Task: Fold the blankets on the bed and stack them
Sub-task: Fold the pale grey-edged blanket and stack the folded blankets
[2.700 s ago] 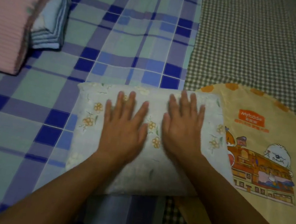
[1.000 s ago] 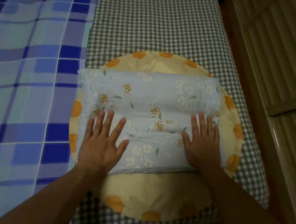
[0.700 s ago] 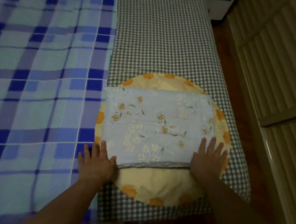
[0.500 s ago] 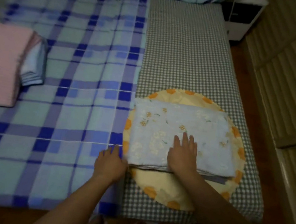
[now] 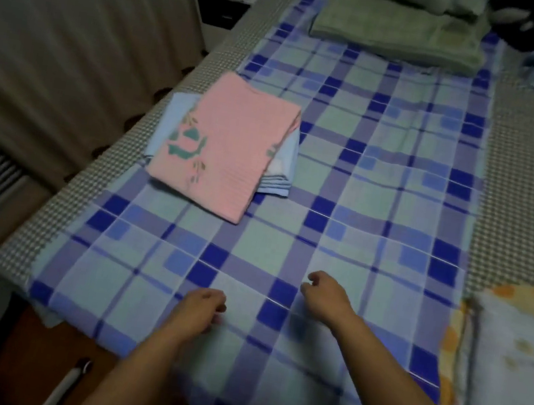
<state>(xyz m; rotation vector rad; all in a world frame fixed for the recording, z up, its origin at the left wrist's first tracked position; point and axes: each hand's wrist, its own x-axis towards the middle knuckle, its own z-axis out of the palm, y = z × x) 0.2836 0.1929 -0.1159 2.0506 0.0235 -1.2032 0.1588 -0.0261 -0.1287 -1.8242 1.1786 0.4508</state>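
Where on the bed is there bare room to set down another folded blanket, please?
The plaid sheet lies bare between the pink blanket stack, the green bedding at the head and the floral blanket at the right edge. The left strip beside the stack is crowded.

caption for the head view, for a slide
Both hands, left and right, hover loosely curled over the plaid sheet, pink folded blanket stacked beyond.
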